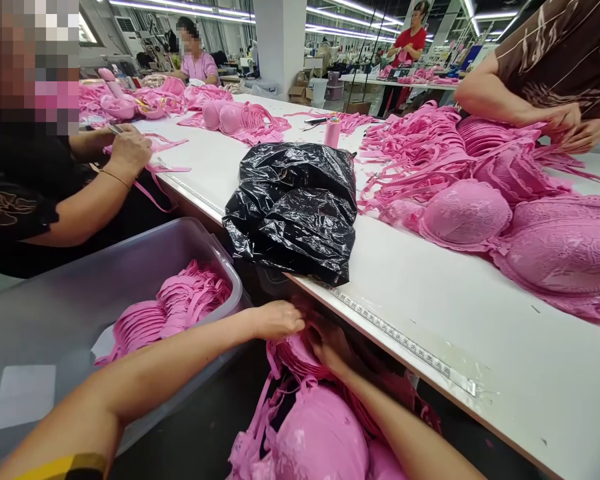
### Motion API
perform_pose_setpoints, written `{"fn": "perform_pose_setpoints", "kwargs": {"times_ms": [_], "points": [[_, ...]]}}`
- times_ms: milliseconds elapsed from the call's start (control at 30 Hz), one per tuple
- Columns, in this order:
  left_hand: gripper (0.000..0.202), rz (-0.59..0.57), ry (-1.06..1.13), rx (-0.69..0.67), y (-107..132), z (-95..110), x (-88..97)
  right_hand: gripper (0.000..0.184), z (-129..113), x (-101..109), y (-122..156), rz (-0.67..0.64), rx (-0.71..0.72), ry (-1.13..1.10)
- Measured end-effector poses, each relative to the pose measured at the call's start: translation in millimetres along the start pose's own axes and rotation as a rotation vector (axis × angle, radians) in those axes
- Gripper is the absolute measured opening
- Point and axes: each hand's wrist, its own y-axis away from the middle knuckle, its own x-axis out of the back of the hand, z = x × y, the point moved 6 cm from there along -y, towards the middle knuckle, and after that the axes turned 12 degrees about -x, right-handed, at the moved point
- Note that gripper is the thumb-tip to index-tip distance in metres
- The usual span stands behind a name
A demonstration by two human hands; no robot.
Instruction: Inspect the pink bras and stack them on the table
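In front of me, below the table edge, lies a stack of pink bras (320, 433) with smooth moulded cups and loose straps. My left hand (280, 320) reaches in from the left over the far end of this stack, its fingers bent and closed. Close beside it, my right hand (329, 343) is curled with the fingertips in shadow under the table. Whatever the two hands pinch between them is too dark to make out. Right above them a black plastic bag (295, 207) sits on the white table (395, 280), bulging over its edge.
A translucent plastic bin (195, 233) with stacked pink bras (165, 307) stands at my left. A tape measure (400, 337) runs along the table edge. More bras (470, 207) are heaped on the right. Co-workers' hands (130, 150) work at left and at right. A thread cone (333, 132) stands behind the bag.
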Motion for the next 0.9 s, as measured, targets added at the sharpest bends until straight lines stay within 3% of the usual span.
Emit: {"fn": "perform_pose_setpoints", "kwargs": {"times_ms": [133, 333, 533, 667, 900], "points": [[0.011, 0.013, 0.016, -0.052, 1, 4, -2.7, 0.021, -7, 2, 4, 0.008, 0.063, -0.018], [0.014, 0.144, 0.101, -0.021, 0, 0, 2.2, 0.018, -12, 8, 6, 0.016, 0.098, -0.033], [0.017, 0.221, 0.221, 0.028, -4, -6, -2.8, 0.015, -4, 10, 3, 0.049, 0.013, -0.062], [0.018, 0.231, 0.266, 0.072, -6, -13, -13.0, 0.023, 2, 5, -1, 0.078, -0.077, -0.040], [0.016, 0.249, 0.288, 0.160, -6, -22, -24.6, 0.029, 2, -2, -7, 0.017, -0.068, 0.012]]}}
